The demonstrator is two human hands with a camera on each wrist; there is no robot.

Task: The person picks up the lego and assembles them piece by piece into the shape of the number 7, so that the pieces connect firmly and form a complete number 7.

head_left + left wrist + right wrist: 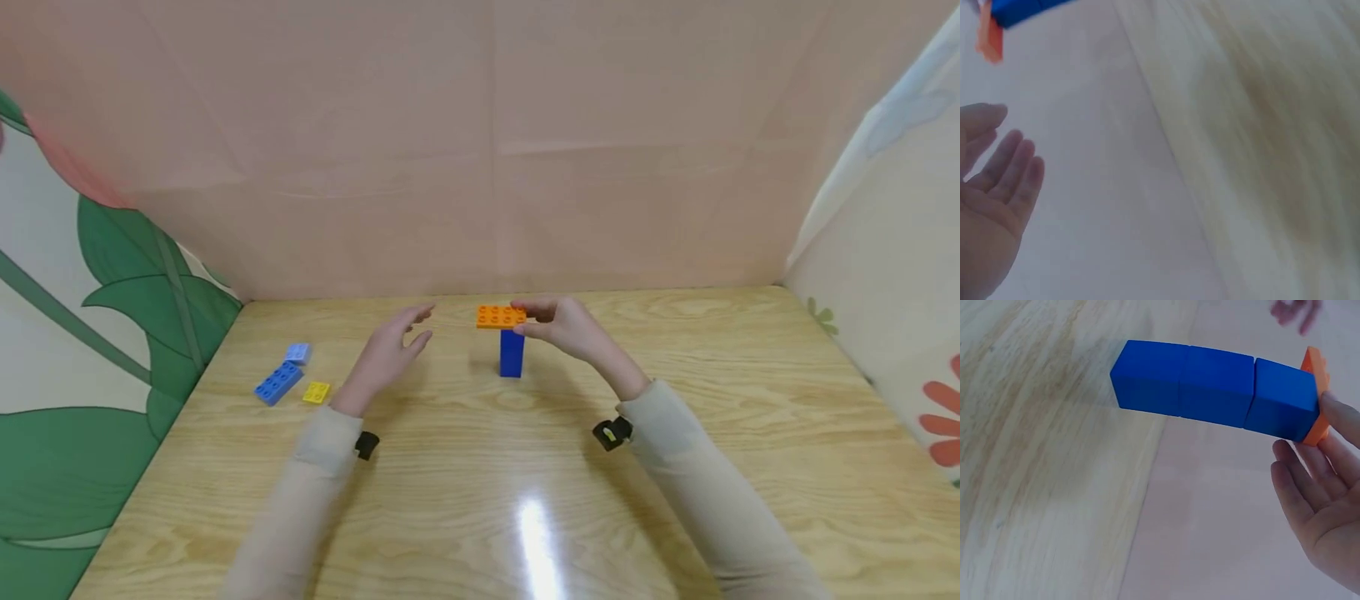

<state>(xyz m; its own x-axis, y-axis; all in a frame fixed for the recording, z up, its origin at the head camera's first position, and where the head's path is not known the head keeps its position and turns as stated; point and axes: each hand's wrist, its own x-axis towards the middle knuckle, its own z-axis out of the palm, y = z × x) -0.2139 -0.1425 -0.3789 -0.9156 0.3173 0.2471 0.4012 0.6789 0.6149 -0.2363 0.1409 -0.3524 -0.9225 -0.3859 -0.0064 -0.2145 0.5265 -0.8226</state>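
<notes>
A tower of three dark blue building blocks (1216,384) stands upright on the table, with a flat orange building brick (495,317) across its top. My right hand (564,327) pinches the right end of the orange brick between thumb and fingers. In the right wrist view, the thumb (1341,419) lies over the orange brick's edge, close to the top blue block. To the left of the tower my left hand (390,348) hovers above the table, fingers loosely spread and holding nothing. The left wrist view shows its fingers (1013,165) apart from the tower.
On the left of the wooden table (450,500) lie a blue brick (278,383), a small light blue brick (297,353) and a small yellow brick (317,392). A pinkish cloth (375,150) hangs behind the table, with patterned panels at both sides.
</notes>
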